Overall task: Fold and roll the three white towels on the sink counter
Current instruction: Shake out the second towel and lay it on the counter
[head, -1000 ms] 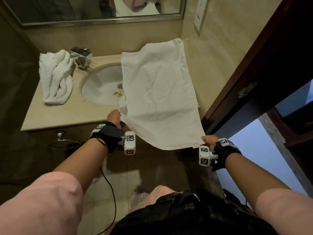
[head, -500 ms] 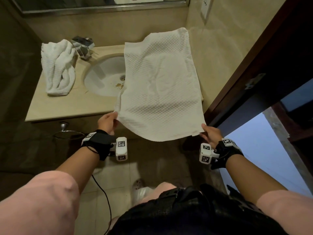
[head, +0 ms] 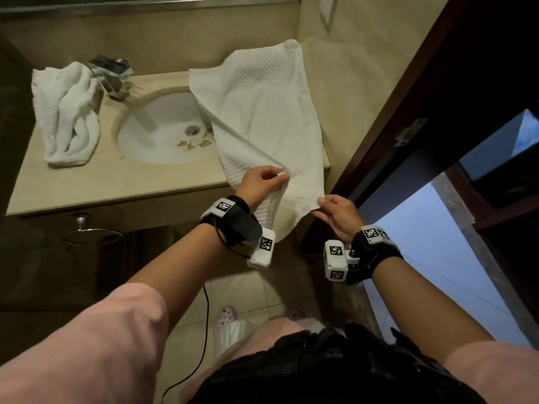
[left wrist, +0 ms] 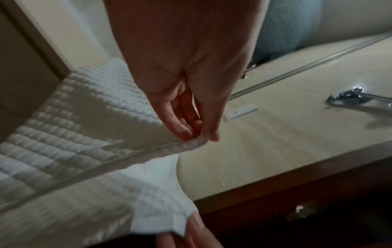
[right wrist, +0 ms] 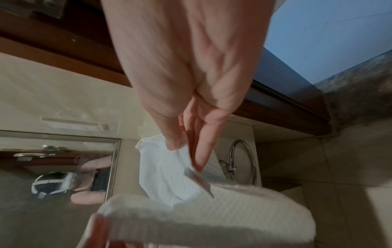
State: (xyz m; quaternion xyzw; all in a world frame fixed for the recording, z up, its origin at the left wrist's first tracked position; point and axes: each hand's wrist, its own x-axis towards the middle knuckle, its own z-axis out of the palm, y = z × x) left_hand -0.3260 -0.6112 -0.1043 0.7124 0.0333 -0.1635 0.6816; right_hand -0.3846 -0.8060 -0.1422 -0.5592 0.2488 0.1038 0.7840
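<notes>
Now both hands pinch one towel's near corners

Over the right end of the worktop (head: 122, 185) the waffle towel (head: 262, 112) lies lengthwise, its far end up against the wall and its near end hanging past the front edge. The left hand (head: 262, 182) pinches a near corner between thumb and fingertips, lifted over the cloth so a diagonal crease runs back from it. The right hand (head: 338, 212) pinches the other near corner, just beside the left and below the worktop edge. A slack fold sags between them. Crumpled towels (head: 68, 115) sit in a heap at the left end, touching the tap (head: 112, 75). Between heap and towel is the basin (head: 163, 129), brown specks near its drain
</notes>
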